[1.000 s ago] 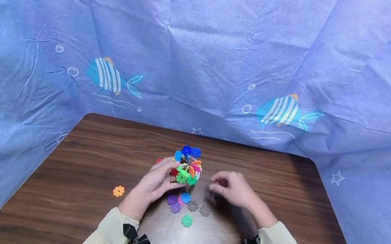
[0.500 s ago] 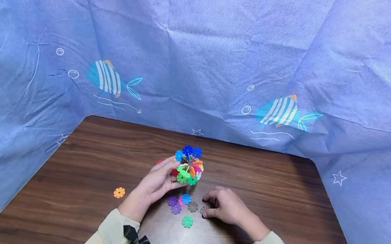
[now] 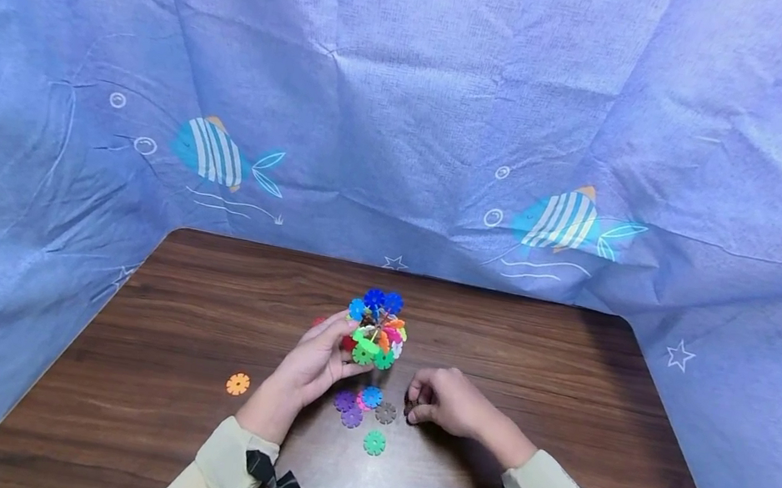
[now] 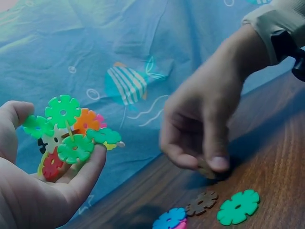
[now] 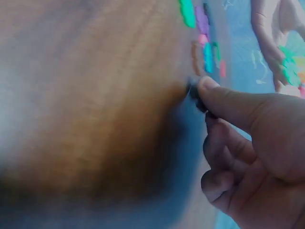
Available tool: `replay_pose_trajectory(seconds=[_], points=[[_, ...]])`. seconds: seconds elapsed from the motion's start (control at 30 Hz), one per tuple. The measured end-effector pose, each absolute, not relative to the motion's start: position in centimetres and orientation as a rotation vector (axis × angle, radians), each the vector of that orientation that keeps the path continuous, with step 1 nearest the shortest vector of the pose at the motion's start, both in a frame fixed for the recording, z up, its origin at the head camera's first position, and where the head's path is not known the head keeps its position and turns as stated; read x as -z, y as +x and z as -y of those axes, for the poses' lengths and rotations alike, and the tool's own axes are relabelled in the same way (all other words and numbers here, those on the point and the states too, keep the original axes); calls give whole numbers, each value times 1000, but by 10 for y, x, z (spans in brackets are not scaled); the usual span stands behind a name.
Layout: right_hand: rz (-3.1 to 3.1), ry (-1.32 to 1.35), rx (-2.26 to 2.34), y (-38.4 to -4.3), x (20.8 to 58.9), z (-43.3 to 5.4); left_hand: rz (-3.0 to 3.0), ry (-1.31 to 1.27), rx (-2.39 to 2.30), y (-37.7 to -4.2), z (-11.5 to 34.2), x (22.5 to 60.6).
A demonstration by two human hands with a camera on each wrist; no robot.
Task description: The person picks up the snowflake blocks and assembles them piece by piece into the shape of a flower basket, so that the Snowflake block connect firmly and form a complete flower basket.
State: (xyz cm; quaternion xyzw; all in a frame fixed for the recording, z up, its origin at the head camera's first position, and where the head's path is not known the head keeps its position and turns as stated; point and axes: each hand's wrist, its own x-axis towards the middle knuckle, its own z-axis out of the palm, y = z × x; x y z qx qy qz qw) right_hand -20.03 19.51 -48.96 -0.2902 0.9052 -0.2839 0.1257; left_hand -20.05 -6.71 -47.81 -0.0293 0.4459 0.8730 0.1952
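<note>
My left hand holds up a ball-like cluster of interlocked notched plastic discs, coloured green, blue, orange, pink, white and red. In the left wrist view the cluster sits between the thumb and fingers. Just right of the loose discs, my right hand pinches a dark brown notched disc between thumb and fingertips, low over the table. The right wrist view shows that disc edge-on at the thumb tip. Nearby lie another brown disc and a green disc.
Two purple discs, a blue disc and a partly covered pink one lie left of the brown disc. An orange disc lies apart at left. A red piece shows behind the left hand. Blue fabric hangs around the wooden table.
My right hand has come down and toward me to the farthest-right brown disc and taken it between thumb and fingers. The left hand and its cluster stay nearly still.
</note>
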Motion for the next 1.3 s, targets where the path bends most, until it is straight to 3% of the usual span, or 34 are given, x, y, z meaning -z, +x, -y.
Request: replay_pose_trajectory(seconds=[0.3, 0.63, 1.3], points=[[-2709, -663, 1452, -222, 447, -188, -1223, -38, -2446, -201, 68, 478], [-2485, -355, 1950, -227, 448, -173, -1240, 8, -2447, -203, 70, 479], [-2558, -346, 1945, -230, 456, -173, -1325, 99, -2360, -204, 68, 480]])
